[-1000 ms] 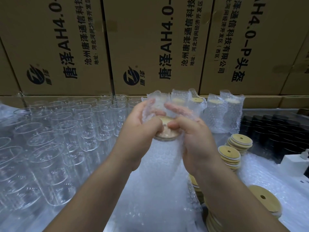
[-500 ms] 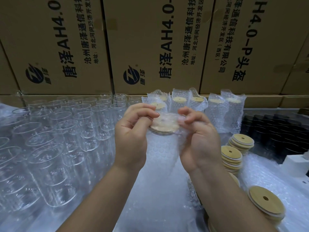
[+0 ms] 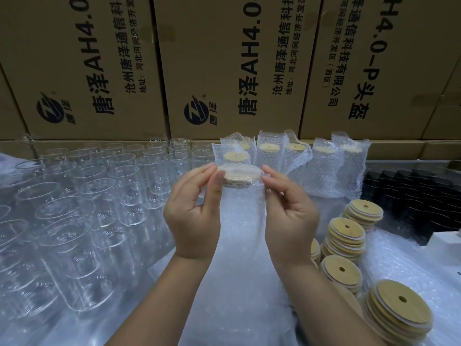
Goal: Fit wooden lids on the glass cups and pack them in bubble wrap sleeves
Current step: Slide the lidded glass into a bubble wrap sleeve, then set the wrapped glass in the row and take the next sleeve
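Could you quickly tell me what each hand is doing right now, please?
Left hand: pinches the bubble wrap sleeve beside the lid.
Right hand: pinches the same sleeve's other side.

My left hand [image 3: 193, 216] and right hand [image 3: 289, 216] pinch the top of a sleeve [image 3: 239, 221] from either side, its bubble wrap pulled over the lid [image 3: 239, 179] inside. Bare cups [image 3: 99, 196] stand in rows to my left. Lid stacks [image 3: 346, 236] sit to my right (each lid has a hole in its middle). Packed cups [image 3: 324, 166] stand behind, against boxes [image 3: 224, 58].
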